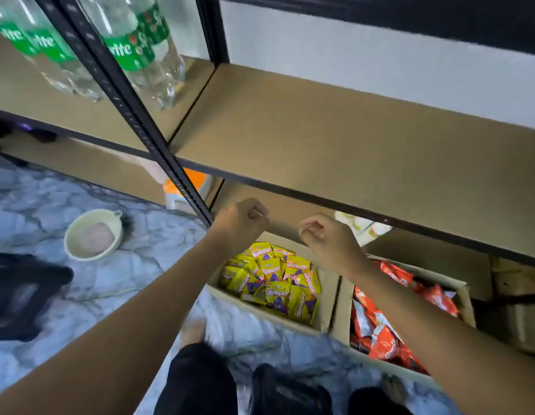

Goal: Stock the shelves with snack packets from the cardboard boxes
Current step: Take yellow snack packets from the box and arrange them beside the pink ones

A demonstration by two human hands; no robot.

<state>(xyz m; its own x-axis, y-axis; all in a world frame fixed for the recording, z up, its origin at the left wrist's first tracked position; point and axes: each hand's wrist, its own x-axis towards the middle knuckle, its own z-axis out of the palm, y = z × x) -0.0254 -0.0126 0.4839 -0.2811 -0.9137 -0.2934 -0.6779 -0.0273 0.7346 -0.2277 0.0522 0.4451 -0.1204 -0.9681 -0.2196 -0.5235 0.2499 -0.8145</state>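
A marble-patterned floor [89, 283] runs under black metal shelving, and the head view looks down past a bare brown shelf board [335, 151] to two open cardboard boxes standing side by side, touching, on the floor just in front of the rack. The left box [329, 295] is full of yellow snack packets [275, 280], and the right box [344, 307] holds red packets [380, 333]. No packet lies on the board above them, so the stocking looks barely begun here. Both arms reach forward from the bottom corners of the frame. The left hand [242, 218] is raised above the far edge of the yellow box, just below the board's front lip, with its fingers curled into a loose fist and nothing in it. The right hand [326, 235] hovers near it, between the two boxes, fingers likewise curled in and empty (motion blur softens the fingertips). The step in hand seems to be reaching down for a first load. Done well, each hand would open wide, drop straight into one box, gather a few packets by their flat faces rather than their crimped edges, then lift clear of the lip before setting them at the back of the board. Sprite bottles [140, 49] stand on the neighbouring shelf to the left, and a pale bowl [92, 235] sits on the floor.
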